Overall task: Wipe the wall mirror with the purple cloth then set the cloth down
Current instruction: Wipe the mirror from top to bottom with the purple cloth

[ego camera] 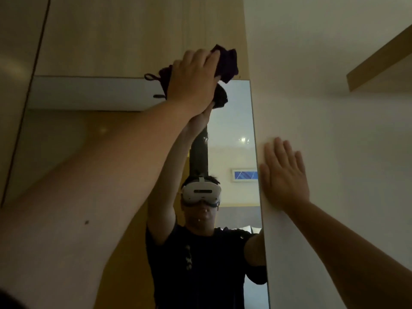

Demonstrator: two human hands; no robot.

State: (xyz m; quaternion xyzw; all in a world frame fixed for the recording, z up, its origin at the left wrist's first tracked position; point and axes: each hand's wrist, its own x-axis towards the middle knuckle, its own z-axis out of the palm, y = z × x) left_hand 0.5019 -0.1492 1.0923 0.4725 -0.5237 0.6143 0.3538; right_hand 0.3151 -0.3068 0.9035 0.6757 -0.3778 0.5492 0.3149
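The wall mirror [231,121] fills the middle of the view, its top edge high up. My left hand [194,81] is raised to that top edge, near the mirror's upper right corner, and is shut on the bunched dark purple cloth [227,61]. The cloth presses against the glass and the wood panel just above it. My right hand [285,172] lies flat with fingers spread on the white wall just right of the mirror's edge. It holds nothing. The mirror reflects a person wearing a white headset and a dark shirt.
A light wood panel [133,36] sits above the mirror. The white wall [334,108] runs along the right, with a wooden shelf [379,61] jutting out at the upper right. A dark vertical seam [29,90] marks the left.
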